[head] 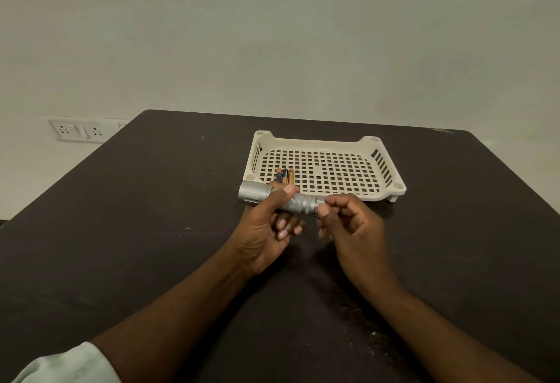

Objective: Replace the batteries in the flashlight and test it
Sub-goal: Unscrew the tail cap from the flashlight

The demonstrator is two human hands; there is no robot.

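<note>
Left hand (pixel 266 225) grips the silver flashlight (pixel 281 197) mid-barrel above the dark worktop (pixel 151 200), head pointing left, while the right hand (pixel 348 219) pinches its tail cap (pixel 312 205) between thumb and fingers. Spare batteries (pixel 285 175) lie in the cream tray (pixel 388 191) just behind. Unscrewing seems the step in hand: best to hold the barrel still, turn only the cap, and keep it level.

Dark table (pixel 151 231) against pale wall (pixel 272 33) with sockets (pixel 77 131).
</note>
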